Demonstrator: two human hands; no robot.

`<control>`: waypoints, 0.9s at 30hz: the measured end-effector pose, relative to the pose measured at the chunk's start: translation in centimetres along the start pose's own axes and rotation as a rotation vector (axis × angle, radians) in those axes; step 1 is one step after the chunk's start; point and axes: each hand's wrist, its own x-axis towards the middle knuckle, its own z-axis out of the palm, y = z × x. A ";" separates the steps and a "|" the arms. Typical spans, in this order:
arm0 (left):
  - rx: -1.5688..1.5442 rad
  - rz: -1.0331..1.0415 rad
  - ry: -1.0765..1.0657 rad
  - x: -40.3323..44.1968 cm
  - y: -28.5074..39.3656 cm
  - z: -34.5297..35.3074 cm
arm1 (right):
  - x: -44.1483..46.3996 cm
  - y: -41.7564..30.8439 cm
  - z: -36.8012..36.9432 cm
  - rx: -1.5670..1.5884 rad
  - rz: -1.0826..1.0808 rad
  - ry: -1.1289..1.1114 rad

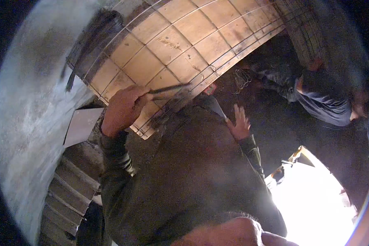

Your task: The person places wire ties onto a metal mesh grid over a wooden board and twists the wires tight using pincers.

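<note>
My left hand is closed around a thin dark rod-like tool at the near left edge of a pale board. The tool points right across the board, and its exact kind cannot be made out. A grid of thin dark wires lies over the board, which slants across the upper middle. Below and right of the board, my right hand has its fingers spread, holding nothing, beside my leg.
A bundle of dark strands lies at the board's left end. Another person is at the right, near a coil of wire. A white panel and grey ridged slabs are at left; bright light shows lower right.
</note>
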 end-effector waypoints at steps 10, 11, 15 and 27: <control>-0.140 -0.214 0.298 0.8 0.7 1.9 | 2.7 -2.0 -1.5 -0.491 -0.091 0.352; -0.208 -0.252 0.351 0.9 0.7 2.2 | 2.4 -2.3 -2.1 -0.441 -0.106 0.316; -0.399 -0.291 0.528 1.6 -2.5 4.8 | 2.5 -0.7 -1.4 -0.347 -0.121 0.147; -0.562 -0.377 0.744 2.8 -8.8 10.3 | -4.9 -9.3 -11.3 -0.108 -0.692 0.373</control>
